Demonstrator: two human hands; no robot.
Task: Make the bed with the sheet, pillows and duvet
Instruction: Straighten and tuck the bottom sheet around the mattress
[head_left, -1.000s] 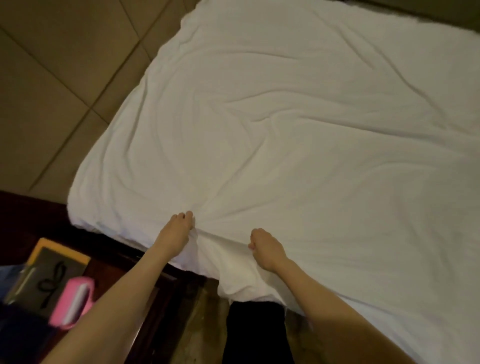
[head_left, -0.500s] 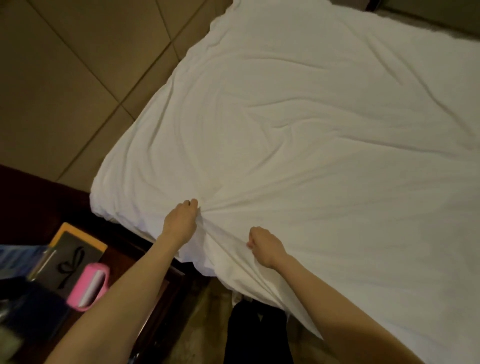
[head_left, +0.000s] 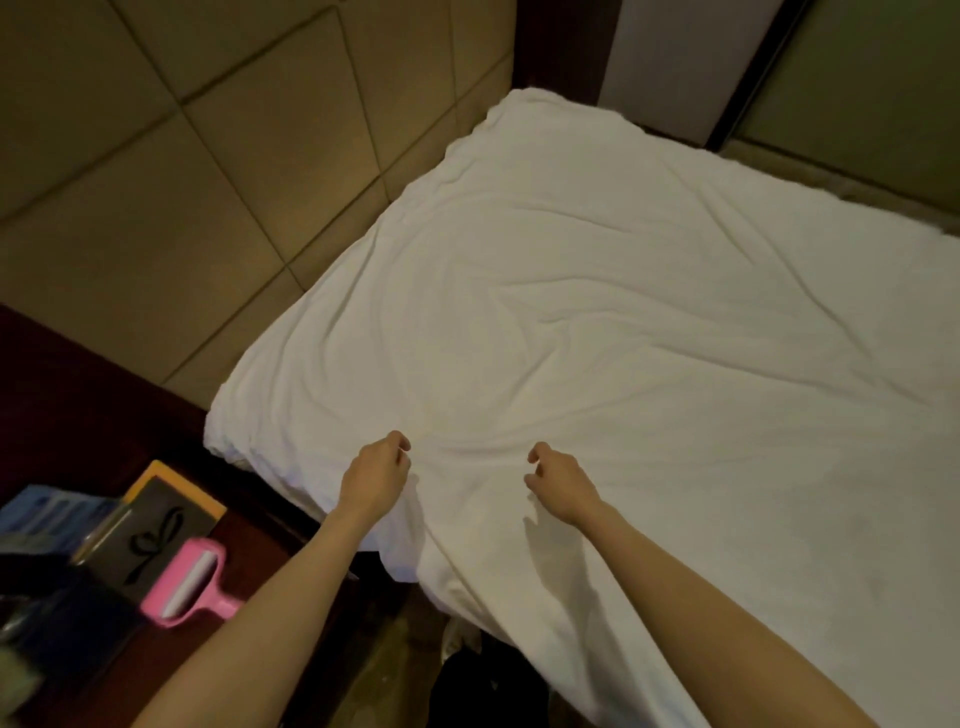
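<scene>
Sheet (head_left: 623, 338) is hanging loose over the near side of the bed (head_left: 852, 200) right in front of you, looking untucked there, and a pink lint roller (head_left: 189, 582) is lying on the dark desk (head_left: 62, 389) to your left. Just past that edge your left hand (head_left: 376, 475) and right hand (head_left: 558, 480) are hovering close above the cloth, fingers loosely curled and, as far as it is showing, gripping nothing. Beyond them the white sheet is covering the bed out to its far corner, with long creases fanning away from your hands. You are looking at an early stage: spreading is done, smoothing and tucking are likely waiting, and pillows and duvet are not appearing anywhere
</scene>
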